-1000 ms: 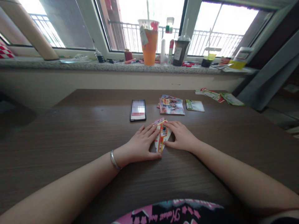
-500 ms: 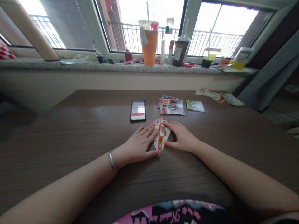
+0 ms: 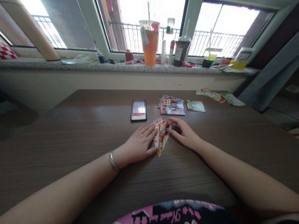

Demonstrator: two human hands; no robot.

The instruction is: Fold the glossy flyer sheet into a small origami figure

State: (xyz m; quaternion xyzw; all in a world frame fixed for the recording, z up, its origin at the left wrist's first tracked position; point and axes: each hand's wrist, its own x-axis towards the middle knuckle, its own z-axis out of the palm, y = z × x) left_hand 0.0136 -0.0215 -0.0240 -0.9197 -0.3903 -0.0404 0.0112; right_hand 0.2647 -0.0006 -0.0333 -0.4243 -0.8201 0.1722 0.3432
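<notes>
A printed paper sheet folded to a point at its near end [image 3: 163, 140] lies on the table between my hands. My left hand [image 3: 142, 141] rests flat on its left flap, fingers stretched and thumb reaching toward the tip. My right hand [image 3: 183, 133] is at the paper's right edge, with index finger and thumb apart and the fingertips at or against the edge; exact contact is hard to tell. The right flap stands partly raised, and pink and yellow print shows at the far end.
Beyond the paper lie a phone [image 3: 138, 110], a stack of printed leaflets [image 3: 173, 107], a smaller leaflet stack [image 3: 196, 106] and loose green-and-red leaflets [image 3: 213, 95]. The windowsill [image 3: 112, 68] holds an orange drink cup [image 3: 150, 46], a dark cup [image 3: 181, 53] and bottles.
My right hand has shifted slightly right, off the top of the paper. The right flap, flatter before, has lifted, uncovering more print. My left hand has stayed in place.
</notes>
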